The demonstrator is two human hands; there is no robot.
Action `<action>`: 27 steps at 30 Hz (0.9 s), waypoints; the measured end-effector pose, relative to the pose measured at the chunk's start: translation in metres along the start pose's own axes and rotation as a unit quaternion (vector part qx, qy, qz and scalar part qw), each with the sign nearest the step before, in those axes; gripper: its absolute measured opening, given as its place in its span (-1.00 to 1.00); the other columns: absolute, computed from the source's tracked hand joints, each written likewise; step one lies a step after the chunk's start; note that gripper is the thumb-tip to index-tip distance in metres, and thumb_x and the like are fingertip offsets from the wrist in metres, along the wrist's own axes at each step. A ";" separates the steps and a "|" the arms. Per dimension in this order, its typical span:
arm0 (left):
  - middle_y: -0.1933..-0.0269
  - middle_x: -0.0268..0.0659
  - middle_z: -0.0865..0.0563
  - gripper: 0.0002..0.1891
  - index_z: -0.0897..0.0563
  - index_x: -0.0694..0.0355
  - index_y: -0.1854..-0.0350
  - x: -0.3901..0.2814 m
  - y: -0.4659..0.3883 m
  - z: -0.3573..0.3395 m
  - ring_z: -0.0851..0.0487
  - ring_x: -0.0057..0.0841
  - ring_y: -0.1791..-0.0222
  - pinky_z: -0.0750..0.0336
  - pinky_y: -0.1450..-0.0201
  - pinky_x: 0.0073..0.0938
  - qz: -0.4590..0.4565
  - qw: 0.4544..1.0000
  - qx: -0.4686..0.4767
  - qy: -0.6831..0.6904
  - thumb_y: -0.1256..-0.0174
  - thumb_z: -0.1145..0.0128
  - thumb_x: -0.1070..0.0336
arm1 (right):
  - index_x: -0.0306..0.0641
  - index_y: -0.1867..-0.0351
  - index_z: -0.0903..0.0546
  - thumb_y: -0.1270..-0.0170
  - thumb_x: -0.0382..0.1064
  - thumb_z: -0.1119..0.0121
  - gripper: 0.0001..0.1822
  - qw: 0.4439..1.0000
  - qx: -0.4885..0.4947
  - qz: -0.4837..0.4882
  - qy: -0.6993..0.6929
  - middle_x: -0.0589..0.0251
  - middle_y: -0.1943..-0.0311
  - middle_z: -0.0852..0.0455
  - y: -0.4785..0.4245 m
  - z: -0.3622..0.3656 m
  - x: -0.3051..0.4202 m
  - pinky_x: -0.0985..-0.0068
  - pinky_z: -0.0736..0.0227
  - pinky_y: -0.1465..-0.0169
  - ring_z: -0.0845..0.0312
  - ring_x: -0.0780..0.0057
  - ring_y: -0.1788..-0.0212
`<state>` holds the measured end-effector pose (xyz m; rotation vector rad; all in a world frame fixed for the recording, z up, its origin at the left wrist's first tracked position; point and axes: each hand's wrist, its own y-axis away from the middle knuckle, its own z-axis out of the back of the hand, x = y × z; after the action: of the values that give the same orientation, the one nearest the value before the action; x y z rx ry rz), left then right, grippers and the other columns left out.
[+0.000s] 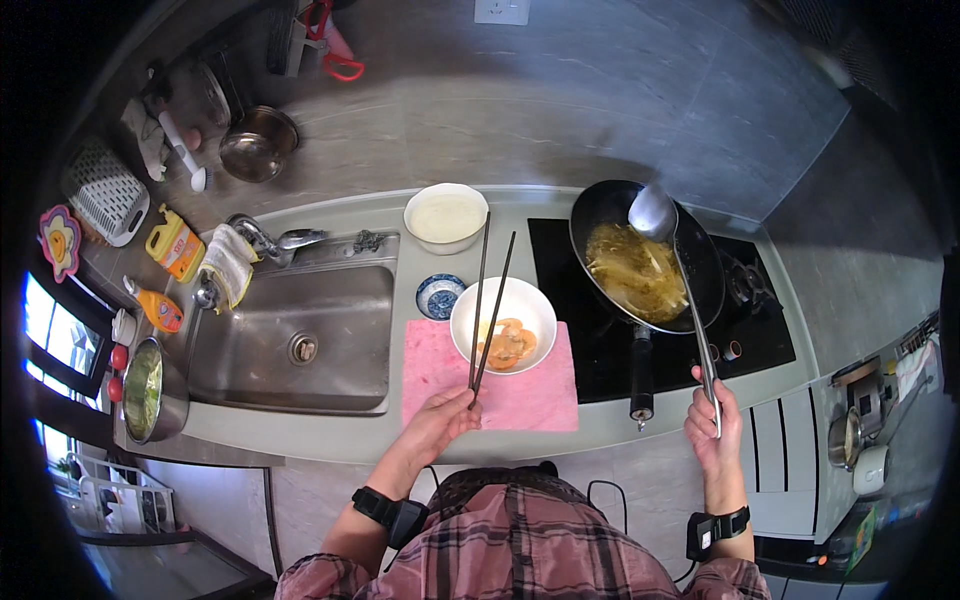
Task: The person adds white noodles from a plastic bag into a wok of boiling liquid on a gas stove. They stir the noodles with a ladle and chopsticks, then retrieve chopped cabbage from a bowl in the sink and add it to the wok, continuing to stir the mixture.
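My left hand (448,421) grips a pair of dark chopsticks (480,300), their tips apart and pointing away from me. They cross above a white bowl (541,301) that holds several orange shrimp (511,346). Under the bowl lies a pink cloth (491,409) on the counter. In my right hand (712,420) is the handle of a metal ladle (696,319). The ladle's head is over the far part of a black wok (709,281); whether it touches the wok cannot be told. Yellowish liquid with pale strips (634,274) fills the wok's lower part.
The wok sits on a black gas hob (555,330), its handle (641,371) towards me. Behind the shrimp bowl stand a bowl of whitish liquid (448,214) and a small blue-patterned dish (441,296). Left is a steel sink (247,360); beyond it, a metal basin (169,401) holds greens.
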<state>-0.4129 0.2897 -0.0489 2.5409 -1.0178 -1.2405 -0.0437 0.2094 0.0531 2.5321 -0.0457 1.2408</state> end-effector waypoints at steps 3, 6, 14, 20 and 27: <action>0.44 -0.42 -0.52 -0.76 -0.57 0.29 0.04 -0.006 0.013 0.011 -0.50 -0.63 0.39 -0.46 0.16 -0.54 -0.011 0.999 -0.019 -0.025 -0.46 0.05 0.25 | -0.30 -0.06 -0.45 -0.42 -0.10 0.10 -0.64 0.999 0.021 0.021 0.033 0.50 0.71 -0.24 0.007 -0.020 -0.010 0.73 0.08 0.72 -0.03 0.76 0.80; 0.46 -0.42 -0.50 -0.77 -0.56 0.28 0.05 -0.008 0.025 0.025 -0.49 -0.62 0.39 -0.43 0.16 -0.54 -0.028 0.999 -0.018 -0.034 -0.46 0.06 0.25 | -0.35 -0.10 -0.39 -0.42 -0.10 0.07 -0.61 0.991 0.072 0.069 0.094 0.46 0.72 -0.26 0.020 -0.042 -0.024 0.72 0.06 0.72 -0.03 0.72 0.82; 0.47 -0.40 -0.51 -0.78 -0.57 0.25 0.07 -0.012 0.048 0.049 -0.47 -0.60 0.42 -0.41 0.19 -0.56 -0.087 0.996 -0.016 0.019 -0.44 0.04 0.24 | -0.39 -0.14 -0.42 -0.37 -0.12 -0.02 -0.57 0.971 0.130 -0.038 0.199 0.39 0.67 -0.37 0.046 -0.054 -0.058 0.74 0.01 0.66 -0.13 0.73 0.74; 0.49 -0.39 -0.52 -0.80 -0.58 0.22 0.08 -0.007 0.057 0.061 -0.46 -0.60 0.44 -0.39 0.21 -0.57 -0.089 0.995 -0.020 0.040 -0.43 0.02 0.24 | -0.34 -0.16 -0.42 -0.38 -0.24 -0.03 -0.62 0.931 0.120 -0.069 0.338 0.45 0.63 -0.40 0.071 -0.030 -0.075 0.74 -0.05 0.59 -0.18 0.76 0.68; 0.40 -0.39 -0.55 -0.75 -0.55 0.33 0.02 -0.004 0.057 0.071 -0.51 -0.64 0.38 -0.46 0.18 -0.57 -0.074 0.996 0.004 0.048 -0.46 0.05 0.28 | -0.33 -0.17 -0.43 -0.27 -0.36 -0.12 -0.58 0.888 0.046 -0.074 0.452 0.51 0.54 -0.40 0.079 -0.008 -0.097 0.72 -0.11 0.51 -0.19 0.76 0.58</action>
<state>-0.4966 0.2602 -0.0702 2.6956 -0.8291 -1.1383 -0.1235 0.1263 0.0041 1.7307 0.4155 2.2372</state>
